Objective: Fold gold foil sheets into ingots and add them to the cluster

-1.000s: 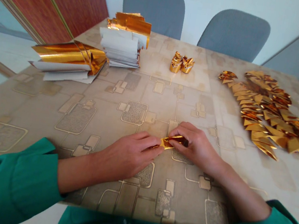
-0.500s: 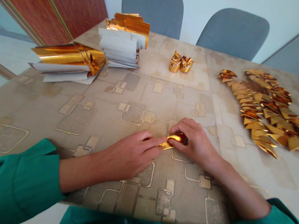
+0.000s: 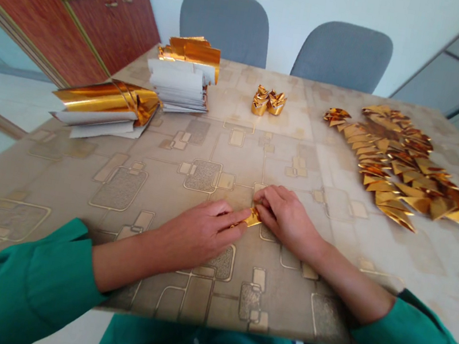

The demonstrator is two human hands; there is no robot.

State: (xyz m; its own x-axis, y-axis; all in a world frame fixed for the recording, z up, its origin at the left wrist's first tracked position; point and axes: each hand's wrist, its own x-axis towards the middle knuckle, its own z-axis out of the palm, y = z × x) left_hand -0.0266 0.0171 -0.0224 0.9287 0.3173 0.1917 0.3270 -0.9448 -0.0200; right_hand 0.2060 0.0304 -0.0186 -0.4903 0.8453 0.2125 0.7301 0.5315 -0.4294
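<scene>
Two bare hands rest on a beige table covering printed with squares, seen from above. The left hand (image 3: 198, 231) and right hand (image 3: 287, 219) meet at the middle, their fingertips pinching a small folded piece of gold foil (image 3: 253, 218). Green sleeves (image 3: 17, 272) cover both forearms up to the wrists. Farther along the table (image 3: 56, 191), two stacks of gold-backed white paper sheets (image 3: 182, 71) lie to the left, and a pair of small folded gold shapes (image 3: 267, 101) stands at the centre. To the right, overlapping gold foil triangles (image 3: 396, 163) lie in a long, curving band. Two grey upholstered chairs (image 3: 224, 26) sit beyond the table, and a reddish-brown wooden cabinet (image 3: 105, 18) stands at the upper left.
</scene>
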